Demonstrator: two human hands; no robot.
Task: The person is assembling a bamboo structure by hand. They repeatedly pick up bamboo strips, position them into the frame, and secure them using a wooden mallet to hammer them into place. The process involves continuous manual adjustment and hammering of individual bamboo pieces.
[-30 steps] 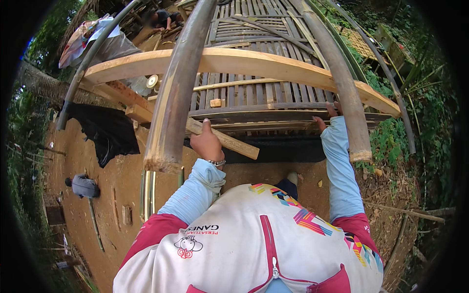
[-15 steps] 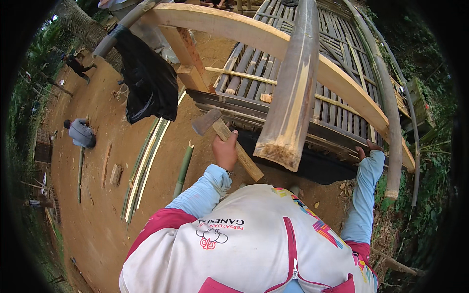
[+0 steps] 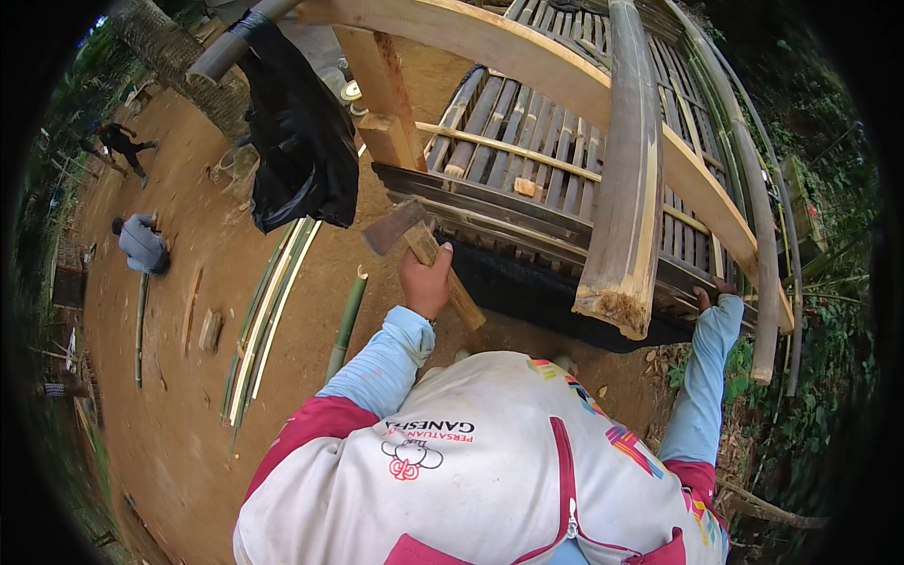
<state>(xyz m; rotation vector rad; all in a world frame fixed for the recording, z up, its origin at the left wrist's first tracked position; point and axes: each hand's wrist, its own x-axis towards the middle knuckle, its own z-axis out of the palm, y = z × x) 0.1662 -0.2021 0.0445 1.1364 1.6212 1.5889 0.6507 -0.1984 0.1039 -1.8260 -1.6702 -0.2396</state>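
Observation:
My left hand (image 3: 427,281) is closed round the wooden handle of a hatchet (image 3: 461,301), just below the head. The dark metal blade points left, and the handle's free end slants down to the right. Out to the right, my right hand (image 3: 718,295) grips the end of a dark bamboo rail (image 3: 490,205) along the near edge of a slatted bamboo platform (image 3: 527,141). Part of its fingers is hidden behind the rail. Between my hands, a thick split bamboo beam (image 3: 621,179) juts toward me, its rough cut end nearest.
A long pale plank (image 3: 471,33) crosses above the platform, with a wooden post (image 3: 381,94) at its left. Black plastic sheet (image 3: 301,141) hangs beside it. Bamboo strips (image 3: 273,320) and a green bamboo pole (image 3: 348,325) are at left. One person (image 3: 143,247) crouches farther off; another (image 3: 121,146) stands beyond.
The platform and beam have shifted right in view as my head turned slightly. My left hand still holds the hatchet, and my right hand stays on the rail.

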